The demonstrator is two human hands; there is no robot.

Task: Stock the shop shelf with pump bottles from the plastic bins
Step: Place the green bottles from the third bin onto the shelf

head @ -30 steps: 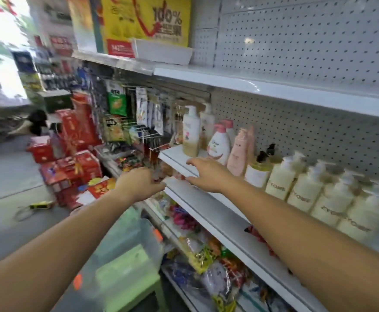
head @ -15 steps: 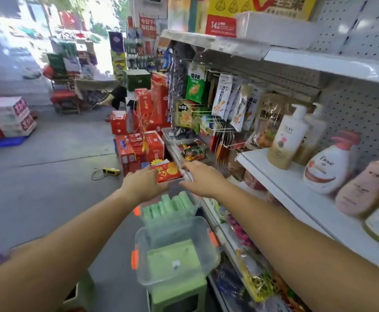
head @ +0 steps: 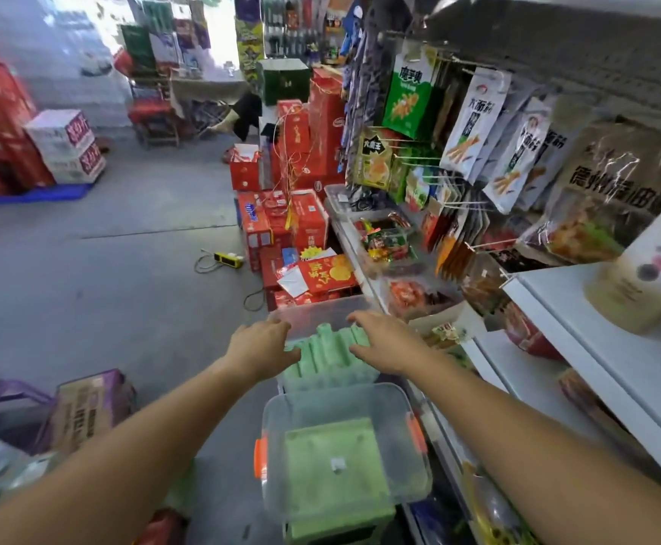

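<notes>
Both of your arms reach forward and down over the far bin (head: 313, 310), the clear one just beyond the near bin (head: 321, 399). That is where the stock is: the green bottles (head: 328, 354) lie side by side in it, packed tightly. Their pump heads are too blurred to make out.

Your left hand (head: 260, 348) comes in at the left end of the row and your right hand (head: 387, 342) at the right end, so the bottles sit between them. This looks like a two-handed gather meant to lift several at once. The fingers (head: 362, 319) of both hands are loosely spread and hold nothing. Whether they already touch the green plastic, you cannot tell from here.

The near bin stands on a green stool (head: 340, 521) and seems empty; only the stool's top shows through its floor. That would explain why you reach past it.

Both bins are pulled up close to the rack, which keeps the carry short. The white shelf (head: 596, 356) is on your right, above bin level, and a cream pump bottle (head: 643, 277) already stands near its end. There is bare board beside that bottle for the next ones.

Mind the snack packets (head: 474, 120) hanging on hooks beside the shelf when you swing a load across.
</notes>
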